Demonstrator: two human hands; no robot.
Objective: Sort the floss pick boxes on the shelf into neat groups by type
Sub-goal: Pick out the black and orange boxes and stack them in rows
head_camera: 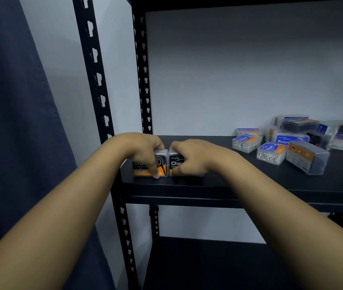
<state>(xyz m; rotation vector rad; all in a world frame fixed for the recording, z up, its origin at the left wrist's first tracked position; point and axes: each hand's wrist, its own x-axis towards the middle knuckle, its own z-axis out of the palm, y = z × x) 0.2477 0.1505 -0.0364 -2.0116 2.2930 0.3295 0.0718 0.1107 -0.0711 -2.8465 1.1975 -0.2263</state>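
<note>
2 boxes (167, 163) side by side shelf (218, 185) front-left; pile (298, 141) back-right.

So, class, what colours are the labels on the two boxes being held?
Black and orange labels, head view.

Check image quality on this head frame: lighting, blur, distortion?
Head view: dim, cool light; black metal shelf reads nearly featureless. Wide-angle bend shows in the slanting perforated black upright. Labels on the two black-and-orange charcoal floss boxes are partly readable; the jumbled pile of clear floss boxes at right is softer, with slight sheen.
</note>
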